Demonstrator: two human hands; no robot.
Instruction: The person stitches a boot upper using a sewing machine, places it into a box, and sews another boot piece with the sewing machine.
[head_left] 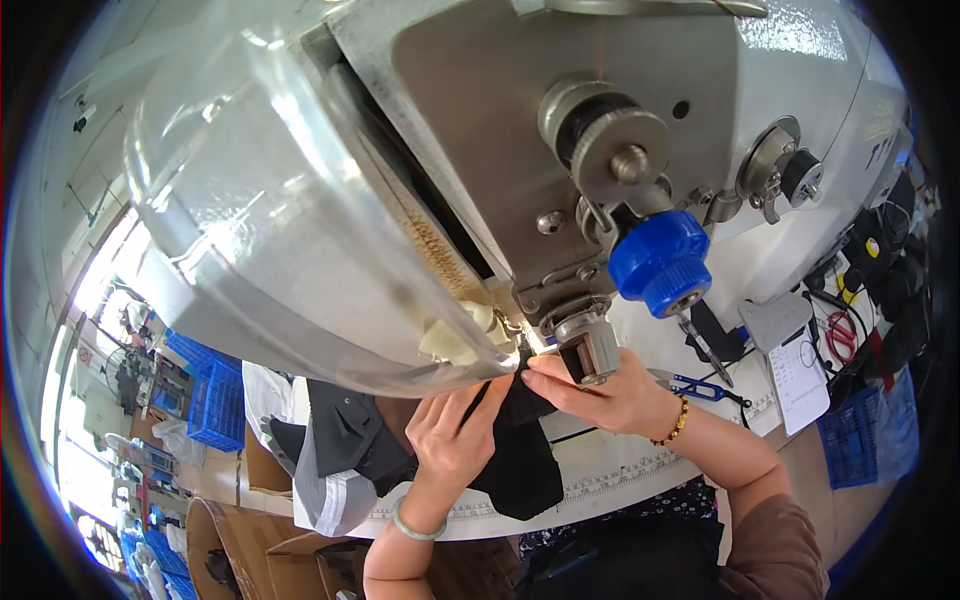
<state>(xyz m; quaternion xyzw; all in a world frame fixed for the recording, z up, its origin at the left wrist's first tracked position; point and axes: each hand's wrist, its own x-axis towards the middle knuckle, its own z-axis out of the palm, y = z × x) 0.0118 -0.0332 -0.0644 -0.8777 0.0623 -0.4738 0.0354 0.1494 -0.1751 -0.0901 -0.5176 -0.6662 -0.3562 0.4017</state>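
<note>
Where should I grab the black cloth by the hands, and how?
Probably pinch the loose lower edge of the black cloth, coming from the near side of the table. That end is broad, looks limp, and points away from the sewing machine. The upper end is crowded by the left hand and right hand.

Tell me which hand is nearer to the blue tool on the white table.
Right. The right hand is just left of the blue tool; the left hand is farther left, at the black fabric.
</note>
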